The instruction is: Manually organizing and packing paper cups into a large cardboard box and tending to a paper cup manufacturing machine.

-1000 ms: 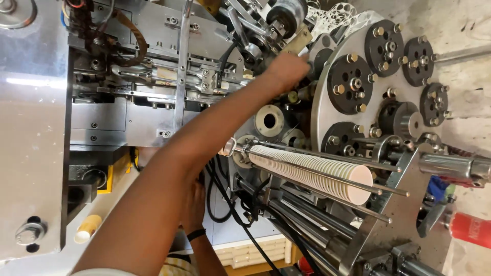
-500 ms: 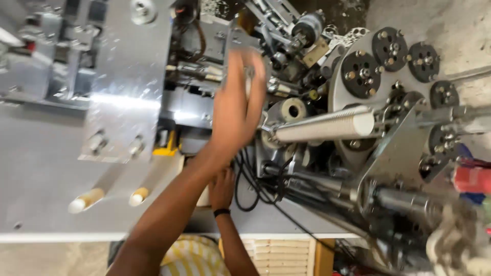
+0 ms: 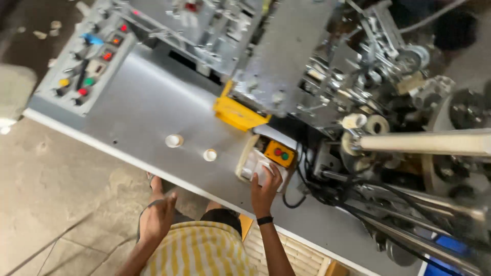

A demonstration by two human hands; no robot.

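Withdrawn from the machinery, left hand now hangs open, fingers loosely spread, lower left; right hand rests flat on a switch box at lower centre, its long axis slanting upper right.

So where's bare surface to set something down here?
Bare metal table top between the button panel, the yellow bracket and the two small white cups. Crowded around the right hand at the switch box and cables.
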